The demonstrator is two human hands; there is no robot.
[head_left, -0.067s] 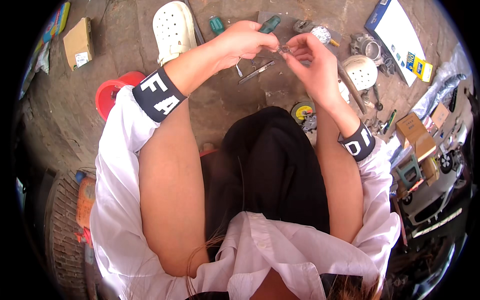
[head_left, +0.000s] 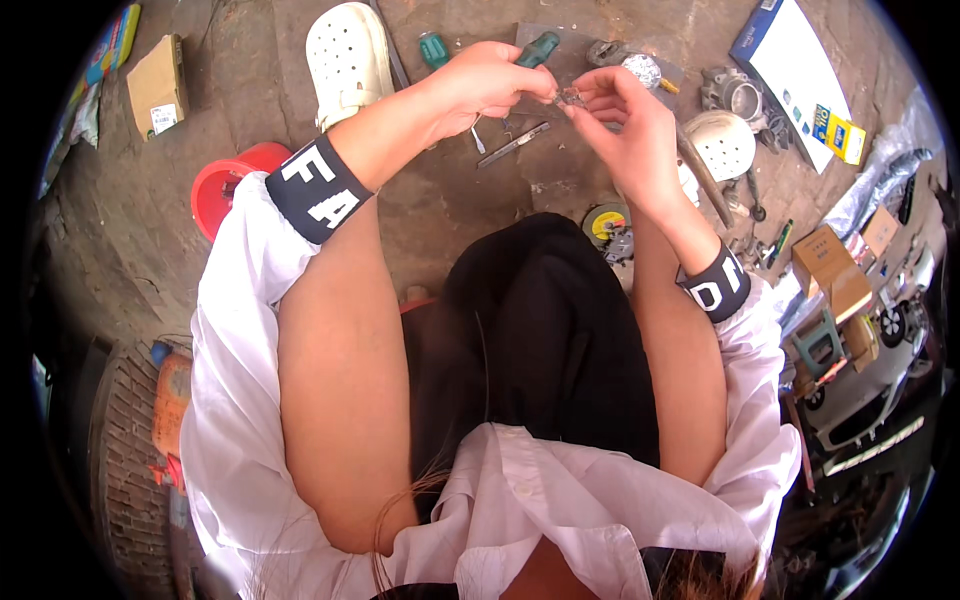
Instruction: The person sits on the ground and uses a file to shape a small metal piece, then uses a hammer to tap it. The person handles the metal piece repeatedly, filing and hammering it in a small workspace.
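Note:
My two hands meet at the far middle, raised over the floor. Between their fingertips is a small greyish part, too small to make out its kind. My right hand pinches it from the right, thumb below and fingers bent above. My left hand is closed, its fingertips pressed together at the part's left end. A green handle shows just beyond the left fingers; whether the hand touches it I cannot tell. Below the hands lies a thin metal tool, beside a short white-tipped piece.
A red bucket stands at left, a cardboard box farther out. Another green handle lies near my left shoe. At right are a metal housing, a long bar, a white box and a yellow-centred disc.
The small part has turned slightly between my fingertips. Both hands are otherwise nearly where they were.

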